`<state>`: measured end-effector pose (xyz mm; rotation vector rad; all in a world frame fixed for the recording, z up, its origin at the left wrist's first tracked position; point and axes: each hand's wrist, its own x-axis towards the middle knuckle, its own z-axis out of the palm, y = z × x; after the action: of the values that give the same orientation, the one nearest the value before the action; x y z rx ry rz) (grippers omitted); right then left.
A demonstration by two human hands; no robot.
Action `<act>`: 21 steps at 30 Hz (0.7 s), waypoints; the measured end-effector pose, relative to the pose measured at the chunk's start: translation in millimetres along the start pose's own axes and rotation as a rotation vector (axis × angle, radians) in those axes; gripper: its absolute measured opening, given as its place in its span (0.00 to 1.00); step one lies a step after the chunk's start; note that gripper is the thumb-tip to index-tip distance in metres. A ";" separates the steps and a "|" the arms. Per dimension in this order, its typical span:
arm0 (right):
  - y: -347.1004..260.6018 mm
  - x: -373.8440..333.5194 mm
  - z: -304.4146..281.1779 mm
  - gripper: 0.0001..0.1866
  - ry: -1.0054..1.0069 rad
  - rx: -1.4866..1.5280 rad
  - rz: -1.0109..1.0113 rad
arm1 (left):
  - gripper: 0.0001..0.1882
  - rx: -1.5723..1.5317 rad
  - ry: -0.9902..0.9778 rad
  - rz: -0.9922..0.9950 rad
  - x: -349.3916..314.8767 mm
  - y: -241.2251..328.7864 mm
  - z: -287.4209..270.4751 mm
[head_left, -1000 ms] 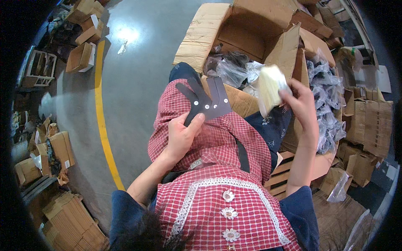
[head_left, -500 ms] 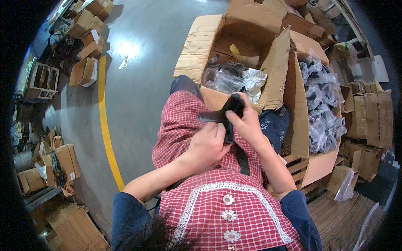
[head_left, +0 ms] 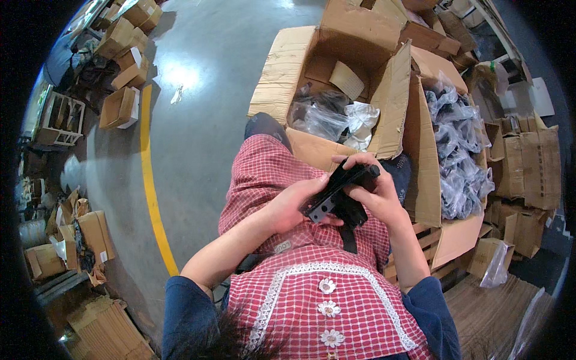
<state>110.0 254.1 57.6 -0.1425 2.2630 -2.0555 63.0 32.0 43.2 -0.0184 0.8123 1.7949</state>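
Above my lap, both hands hold a black bracket-like part (head_left: 339,195) with a long straight bar, small holes at its lower left end and a round knob at its upper right. My left hand (head_left: 298,201) grips the bar from the left, its fingers partly hidden beneath. On the other side my right hand (head_left: 377,191) wraps round the knob end, thumb pressed on the part. Just beyond my hands is an open cardboard box (head_left: 282,72), holding clear plastic bags (head_left: 321,117), crumpled white wrapping (head_left: 362,120) and a pale curved piece (head_left: 347,80).
Right of that box, a second carton (head_left: 425,174) is filled with plastic-bagged dark parts (head_left: 459,156). Stacked cardboard boxes (head_left: 528,162) stand farther right. A yellow line (head_left: 153,192) runs along the grey floor at left, with more cartons (head_left: 120,108) beyond it.
The black part has turned from nearly upright to slanting, its holed end now showing. My left hand has shifted its hold on it. The pale piece in the box has changed position.
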 end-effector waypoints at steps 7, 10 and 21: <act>-28.5 -3.2 -18.0 0.14 0.076 -0.273 0.161 | 0.18 0.095 0.136 0.084 -5.2 -5.1 -11.7; -14.1 -3.4 -28.5 0.12 0.286 -0.052 0.297 | 0.18 0.055 0.291 0.344 -2.9 -5.8 11.5; 12.9 4.4 -12.8 0.11 0.433 0.484 0.462 | 0.20 0.275 0.257 0.529 1.8 -20.0 12.2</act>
<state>103.9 267.4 46.0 0.8394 1.6562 -2.4256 83.7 43.1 41.6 0.1624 1.3379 2.1821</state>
